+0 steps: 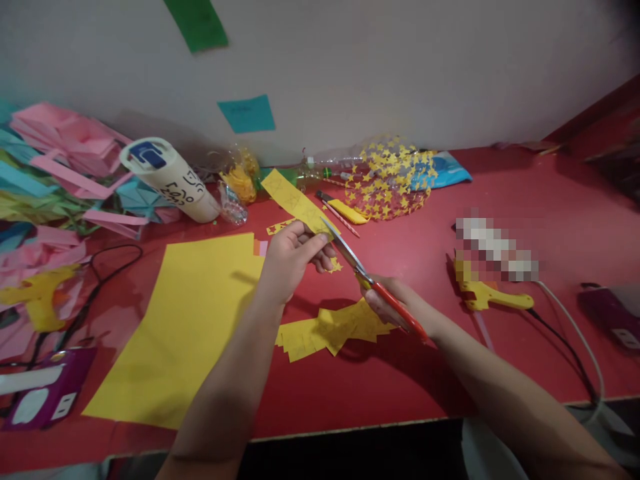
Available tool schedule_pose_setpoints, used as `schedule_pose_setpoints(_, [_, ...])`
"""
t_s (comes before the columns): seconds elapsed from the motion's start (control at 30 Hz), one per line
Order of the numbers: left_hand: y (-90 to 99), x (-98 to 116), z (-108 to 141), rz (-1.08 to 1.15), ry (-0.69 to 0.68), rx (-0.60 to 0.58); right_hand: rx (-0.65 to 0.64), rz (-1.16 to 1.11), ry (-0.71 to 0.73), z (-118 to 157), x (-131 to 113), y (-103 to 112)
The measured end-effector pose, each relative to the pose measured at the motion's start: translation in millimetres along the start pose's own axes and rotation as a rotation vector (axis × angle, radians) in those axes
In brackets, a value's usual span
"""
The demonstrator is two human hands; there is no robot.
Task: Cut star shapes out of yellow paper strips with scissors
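Between the thumb and fingers of my left hand [295, 253] is a strip of yellow paper [293, 197] with faint star outlines drawn on it. My right hand [387, 297] grips red-handled scissors [395, 307], their blades meeting the near end of the strip. Just below my left fingers lie small cut yellow stars [334, 265]. Several more yellow paper strips [305, 339] are fanned out on the red table under my hands. A large yellow sheet [200, 313] lies left of them, partly beneath my left forearm.
Behind my hands are a yellow box cutter [350, 212], a clear star-covered ball [390, 180] and a blue packet [443, 170]. A white tumbler [175, 183] stands beside folded paper [75, 140]. Yellow glue guns [493, 295] with cords lie at both sides. The table's front edge [350, 430] is near.
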State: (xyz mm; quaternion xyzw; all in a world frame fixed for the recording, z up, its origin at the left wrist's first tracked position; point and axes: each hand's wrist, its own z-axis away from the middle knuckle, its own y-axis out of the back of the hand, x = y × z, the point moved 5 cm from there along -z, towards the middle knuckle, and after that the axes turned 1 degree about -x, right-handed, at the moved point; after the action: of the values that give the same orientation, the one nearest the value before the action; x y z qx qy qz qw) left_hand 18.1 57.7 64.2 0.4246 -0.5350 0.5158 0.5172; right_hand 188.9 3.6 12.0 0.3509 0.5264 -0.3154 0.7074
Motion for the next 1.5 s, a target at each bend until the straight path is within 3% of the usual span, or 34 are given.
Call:
schedule_pose_setpoints(0.63, [3.3, -0.6, -0.5, 0.003, 0.026, 0.006, 0.002, 0.009, -0.072, -3.1, 2.6, 5.3])
schedule_pose_setpoints(1.03, [2.5, -5.9, 2.8, -0.097, -0.056, 0.056, -0.077, -0.164, -0.050, -0.7, 8.0, -3.7])
schedule_pose_setpoints(1.5, [8.5, -7.4, 4.6, -0.164, 0.029, 0.059, -0.078, -0.159, -0.055, 0.9, 5.9, -2.6])
